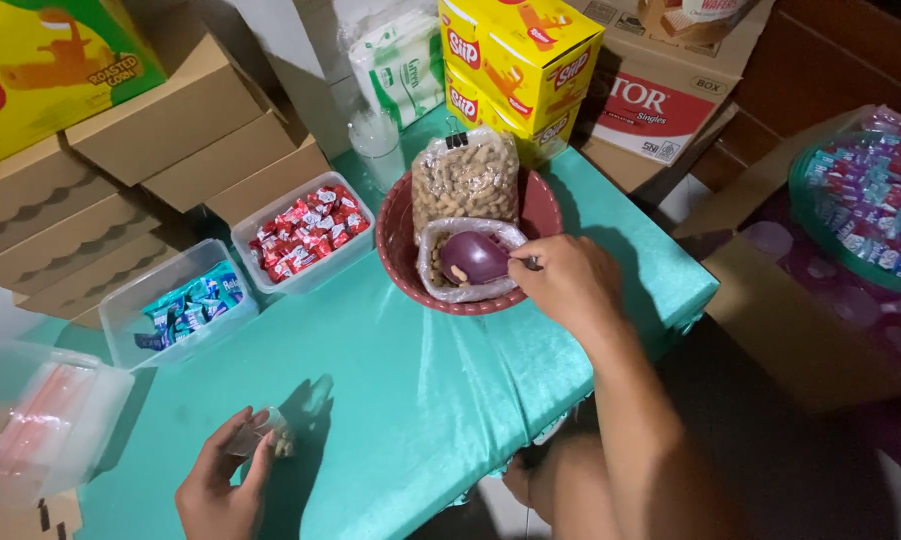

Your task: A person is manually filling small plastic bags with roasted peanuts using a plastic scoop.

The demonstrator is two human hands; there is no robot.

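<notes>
A purple scoop (476, 257) is held by the right hand (568, 283) just right of the frame's centre; its handle is pinched between the fingertips at the hand's left edge, and the bowl of the scoop projects leftward from the grip. The bowl is seen resting in an open clear bag of peanuts (468, 262), which lies inside a dark red round basket (399, 240). A second, fuller bag of peanuts (465, 178), closed at the top with a black clip, is propped in the same basket directly above the open bag.

At the lower left of the frame, a small clear plastic pouch (259, 433) is pinched between thumb and fingers of the left hand (219, 485). The pouch sits at the upper right of that hand, above the fingertips, and a few peanuts are visible in it. It is well apart from the scoop, with bare turquoise tablecloth (401, 400) between them.

To the left of the basket, a clear tub of red-wrapped sweets (306, 232) is noted, and further left a clear tub of blue-wrapped sweets (186, 305). Yellow cartons (521, 70) are stacked at the top centre. A green tray of wrapped sweets (871, 210) is seen at the right edge.
</notes>
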